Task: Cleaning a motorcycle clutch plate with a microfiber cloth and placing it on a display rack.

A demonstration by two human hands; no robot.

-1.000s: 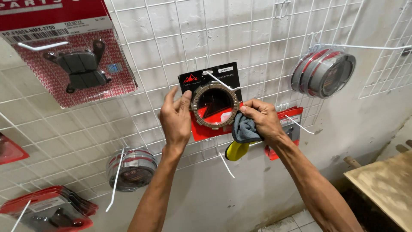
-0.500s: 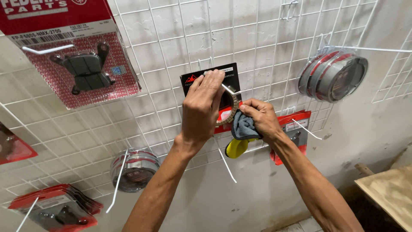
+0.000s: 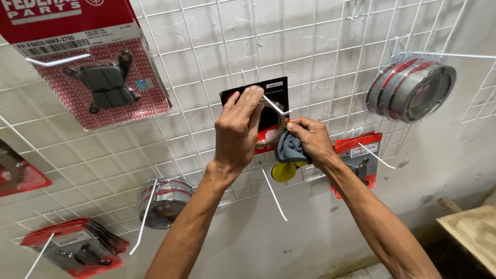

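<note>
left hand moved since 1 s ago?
Yes. The left hand went from the black card's left edge up and right, across the friction ring.

Our left hand [image 3: 238, 132] covers most of the black-and-red carded ring pack [image 3: 274, 111], our right hand [image 3: 310, 139] hides part of the grey cloth [image 3: 289, 148], and the frame's edges cut off the brake pad card [image 3: 93, 67] and wooden board [image 3: 470, 235].
</note>
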